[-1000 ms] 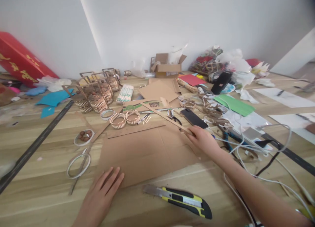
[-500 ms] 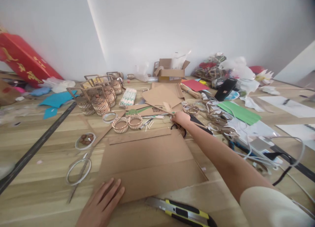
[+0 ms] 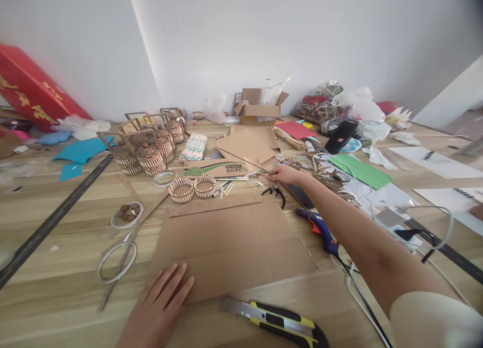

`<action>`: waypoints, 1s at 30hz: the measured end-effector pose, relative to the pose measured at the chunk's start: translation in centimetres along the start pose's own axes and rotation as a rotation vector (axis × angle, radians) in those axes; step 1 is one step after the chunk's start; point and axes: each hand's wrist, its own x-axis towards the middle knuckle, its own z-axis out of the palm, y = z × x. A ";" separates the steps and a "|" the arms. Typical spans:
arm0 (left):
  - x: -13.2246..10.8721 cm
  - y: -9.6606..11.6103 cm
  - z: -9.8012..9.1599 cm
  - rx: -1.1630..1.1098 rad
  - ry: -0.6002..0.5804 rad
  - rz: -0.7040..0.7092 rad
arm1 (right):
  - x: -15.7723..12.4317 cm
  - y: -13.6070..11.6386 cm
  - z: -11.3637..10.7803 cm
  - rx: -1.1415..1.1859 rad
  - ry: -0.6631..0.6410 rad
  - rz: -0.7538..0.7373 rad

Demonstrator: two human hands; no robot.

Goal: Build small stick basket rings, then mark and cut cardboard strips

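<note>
My left hand lies flat, fingers stretched, on the near left corner of a large brown cardboard sheet. A loose narrow cardboard strip rests along the sheet's far edge. Beyond it my right hand pinches the end of a thin brown strip, which points away to the left over other cardboard. Black-handled scissors lie just below that hand. In front of the sheet is a yellow-and-black utility knife with its blade out. A blue glue gun lies under my right forearm.
Two small round woven baskets stand behind the sheet, with several handled baskets farther left. Tape rings lie at left, one around brown nuts. A green sheet, cables and an open carton are at right and back.
My right hand has shifted slightly right, and the thin piece in it has turned edge-on. The forearm has swung right, uncovering the glue gun. My left hand stays on the cardboard.
</note>
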 end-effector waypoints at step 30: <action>-2.3 -2.2 1.8 -0.303 -0.095 -0.341 | -21.9 -0.9 9.0 0.755 -0.022 0.143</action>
